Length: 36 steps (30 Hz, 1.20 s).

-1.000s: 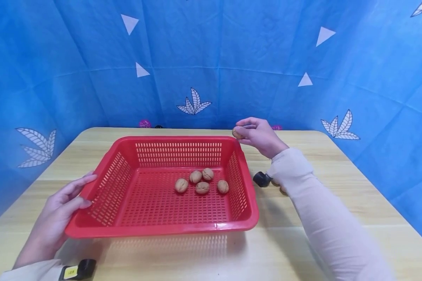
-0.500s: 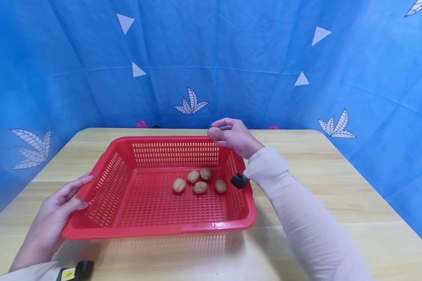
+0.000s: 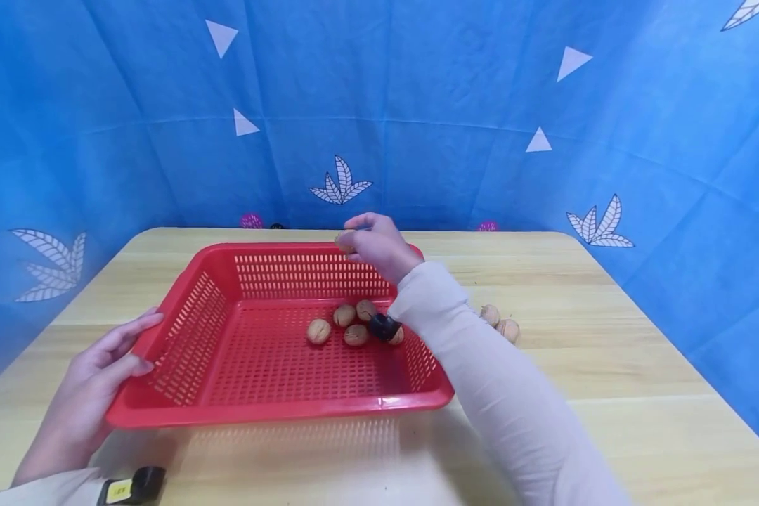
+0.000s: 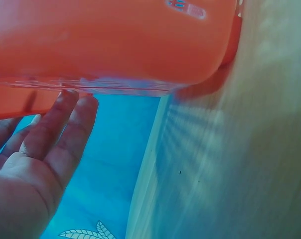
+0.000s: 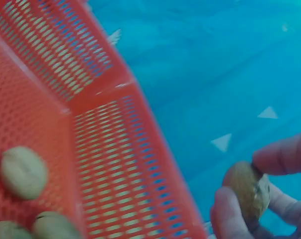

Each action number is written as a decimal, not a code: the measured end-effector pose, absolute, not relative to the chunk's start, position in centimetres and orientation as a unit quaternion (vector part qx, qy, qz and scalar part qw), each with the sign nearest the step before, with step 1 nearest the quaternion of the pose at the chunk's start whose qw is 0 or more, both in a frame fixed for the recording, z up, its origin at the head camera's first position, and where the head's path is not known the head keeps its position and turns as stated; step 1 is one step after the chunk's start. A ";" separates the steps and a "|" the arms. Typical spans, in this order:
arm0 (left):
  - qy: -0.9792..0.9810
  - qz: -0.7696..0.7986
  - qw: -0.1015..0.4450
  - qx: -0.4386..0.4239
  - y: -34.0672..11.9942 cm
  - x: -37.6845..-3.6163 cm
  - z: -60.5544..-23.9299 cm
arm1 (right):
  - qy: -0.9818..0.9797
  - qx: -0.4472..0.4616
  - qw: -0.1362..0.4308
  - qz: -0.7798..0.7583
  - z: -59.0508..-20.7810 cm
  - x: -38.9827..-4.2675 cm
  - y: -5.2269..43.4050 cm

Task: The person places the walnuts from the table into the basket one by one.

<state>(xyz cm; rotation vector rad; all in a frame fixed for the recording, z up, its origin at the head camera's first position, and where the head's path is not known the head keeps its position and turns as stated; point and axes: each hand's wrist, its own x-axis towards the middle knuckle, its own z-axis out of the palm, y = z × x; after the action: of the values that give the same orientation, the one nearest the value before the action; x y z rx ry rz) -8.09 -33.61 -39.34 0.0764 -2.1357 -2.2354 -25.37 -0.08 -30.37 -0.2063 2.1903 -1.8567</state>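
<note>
Left hand (image 3: pixel 88 386), between 8 and 9 o'clock of the red basket (image 3: pixel 278 411), grips its rim, thumb over the top; best kept firm, I judge, so nothing skids. Five walnuts (image 3: pixel 355 335) inside, toward 3 o'clock; at 1 o'clock, by the far rim, the right hand (image 3: pixel 379 242) pinches a held walnut (image 5: pixel 246 191), a light hold likely sufficing, any release best made low and clear of the rim. Left wrist view alone shows fingers stretched along the basket's outside, right wrist view the thumb-and-finger pinch, head view two loose walnuts (image 3: pixel 508 329) at 3 o'clock.
</note>
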 end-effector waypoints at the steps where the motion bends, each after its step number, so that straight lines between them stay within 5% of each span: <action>1: -0.689 -0.724 0.024 0.023 -33.6 -8.1 -39.4 | 0.765 -0.072 0.137 -0.625 -30.8 -25.3 -0.3; 19: -0.683 -0.730 0.021 0.018 -33.5 -7.8 -39.2 | 0.869 -0.120 0.219 -0.427 -34.6 -24.1 -1.7; 29: -0.666 -0.746 0.024 0.000 -33.4 -8.0 -39.1 | 0.901 -0.185 0.168 -0.354 -35.0 -24.7 -2.1; 36: -0.665 -0.746 0.023 0.003 -33.4 -8.0 -39.0 | 0.902 -0.185 0.184 -0.342 -35.1 -24.1 -2.3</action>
<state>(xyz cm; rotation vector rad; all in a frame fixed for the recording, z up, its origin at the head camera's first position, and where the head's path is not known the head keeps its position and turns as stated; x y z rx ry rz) -7.98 -33.36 -39.04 0.0089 -2.0598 -2.3120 -24.08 -2.32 -35.05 -0.5229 2.5444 -0.9652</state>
